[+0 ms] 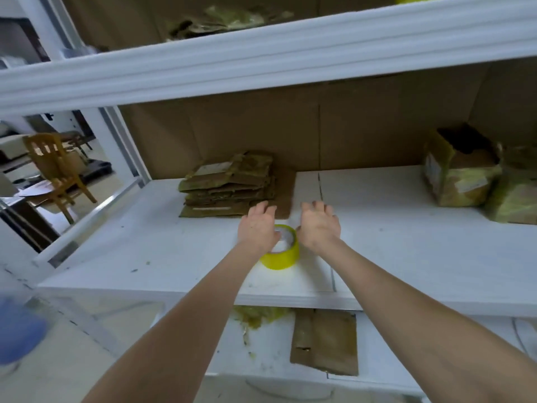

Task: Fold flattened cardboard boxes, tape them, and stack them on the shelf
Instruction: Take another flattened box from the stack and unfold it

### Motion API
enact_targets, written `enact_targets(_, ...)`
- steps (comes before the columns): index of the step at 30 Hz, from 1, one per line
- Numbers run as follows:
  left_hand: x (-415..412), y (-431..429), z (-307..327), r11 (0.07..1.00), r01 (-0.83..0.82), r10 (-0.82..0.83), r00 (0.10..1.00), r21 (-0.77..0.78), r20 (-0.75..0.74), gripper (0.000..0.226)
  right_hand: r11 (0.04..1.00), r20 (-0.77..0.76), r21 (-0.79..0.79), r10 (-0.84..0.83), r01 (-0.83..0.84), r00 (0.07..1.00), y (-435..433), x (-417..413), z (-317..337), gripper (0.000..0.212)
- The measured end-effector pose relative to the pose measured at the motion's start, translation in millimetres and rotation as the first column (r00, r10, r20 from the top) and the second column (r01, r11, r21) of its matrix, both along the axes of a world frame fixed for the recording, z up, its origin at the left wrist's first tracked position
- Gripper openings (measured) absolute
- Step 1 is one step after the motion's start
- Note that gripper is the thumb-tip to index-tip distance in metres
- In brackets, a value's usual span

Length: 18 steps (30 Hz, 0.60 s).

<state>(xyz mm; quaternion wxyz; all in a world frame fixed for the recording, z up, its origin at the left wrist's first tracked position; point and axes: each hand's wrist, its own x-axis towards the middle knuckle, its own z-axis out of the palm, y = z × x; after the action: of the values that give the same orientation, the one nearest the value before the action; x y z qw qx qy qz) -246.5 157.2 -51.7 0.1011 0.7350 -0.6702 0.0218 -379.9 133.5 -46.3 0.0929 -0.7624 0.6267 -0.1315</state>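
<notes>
Fingers: straight and spread on both hands, holding nothing. Left hand [257, 228]: nearer the stack of flattened boxes [229, 184], just beyond its fingertips, possibly touching; long side across the shelf [406, 228]. Right hand [319, 225]: alongside. Tape roll [280, 250]: between the wrists.

Yellow tape roll [281, 258]; white shelf [406, 245]; boxes [229, 186] seemingly brown.

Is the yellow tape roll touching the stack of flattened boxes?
Apart. The head view shows bare white shelf between the tape roll and the stack of flattened boxes.
</notes>
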Motion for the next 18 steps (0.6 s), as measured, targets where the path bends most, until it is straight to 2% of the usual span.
enact_targets(6,96.3,12.9,-1.0,1.0,0.011,-0.011,1.0,0.012,-0.02,0.067,1.0,-0.005,-0.012,0.029,-0.029,1.0,13.1,99.5,3.8,0.056)
enact_targets(11,150.9,3.4,-0.8,0.999,-0.032,0.032,0.993,0.005,-0.11,0.062,1.0,-0.004,-0.001,0.017,-0.017,1.0,3.0,146.9,8.6,0.057)
enact_targets(15,181.3,-14.3,-0.7,0.994,-0.099,0.084,0.956,-0.04,-0.28,0.055,0.994,0.16,0.075,-0.086,0.074,0.983,-28.1,162.3,12.0,0.055)
enact_targets(18,203.6,-32.6,3.7,0.991,-0.129,0.111,0.933,-0.027,-0.343,0.052,0.973,0.308,0.186,-0.192,0.139,0.932,-61.0,166.9,15.9,0.059)
